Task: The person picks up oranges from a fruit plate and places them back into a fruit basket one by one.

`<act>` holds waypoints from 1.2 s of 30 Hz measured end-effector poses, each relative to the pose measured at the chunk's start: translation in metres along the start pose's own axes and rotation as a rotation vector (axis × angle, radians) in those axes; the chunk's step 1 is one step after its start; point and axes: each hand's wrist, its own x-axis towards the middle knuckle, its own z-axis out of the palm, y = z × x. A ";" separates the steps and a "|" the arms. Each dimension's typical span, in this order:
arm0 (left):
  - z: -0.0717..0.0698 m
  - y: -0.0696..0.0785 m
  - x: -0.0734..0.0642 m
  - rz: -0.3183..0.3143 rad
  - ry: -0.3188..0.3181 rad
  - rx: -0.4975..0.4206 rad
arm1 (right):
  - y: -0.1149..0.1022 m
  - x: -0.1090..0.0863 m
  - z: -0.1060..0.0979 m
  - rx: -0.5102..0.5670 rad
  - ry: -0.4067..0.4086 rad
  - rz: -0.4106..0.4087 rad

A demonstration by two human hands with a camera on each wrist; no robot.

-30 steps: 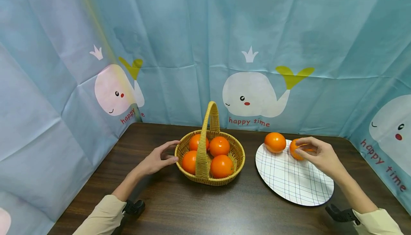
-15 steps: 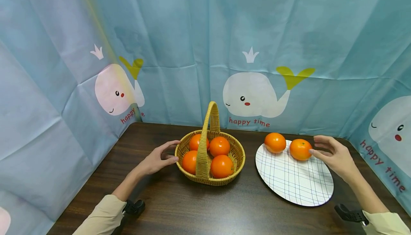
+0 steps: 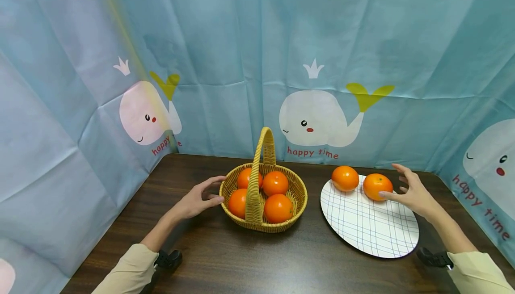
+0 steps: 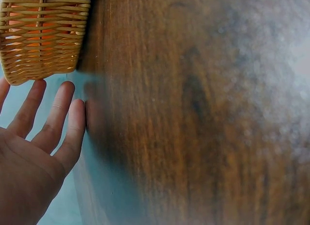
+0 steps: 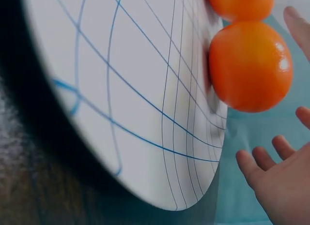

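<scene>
My left hand is at the left side of a yellow wicker basket, with its fingertips right at the wall and no grip on it; the left wrist view shows the fingers loosely extended below the basket. Several oranges lie in the basket under its tall arched handle. On the right, a white plate with a blue grid bears two oranges at its far edge. My right hand is spread beside the nearer-right orange, its thumb overlapping the fruit in the head view. The other orange sits left of it.
All stands on a dark wooden table. A blue curtain printed with whales hangs behind the table and along its sides. The basket handle rises well above the fruit. Dark bands with small devices are on both wrists.
My right hand has let go of the orange on the plate, drawn away to the right, and spread its fingers wider. The left hand and basket have stayed in place.
</scene>
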 end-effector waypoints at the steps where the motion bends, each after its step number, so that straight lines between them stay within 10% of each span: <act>1: 0.000 0.000 0.000 0.000 0.001 0.000 | 0.001 0.001 0.000 0.003 -0.012 0.000; 36: 0.000 0.004 0.000 -0.028 -0.001 0.027 | 0.003 0.000 -0.015 -0.041 0.042 -0.074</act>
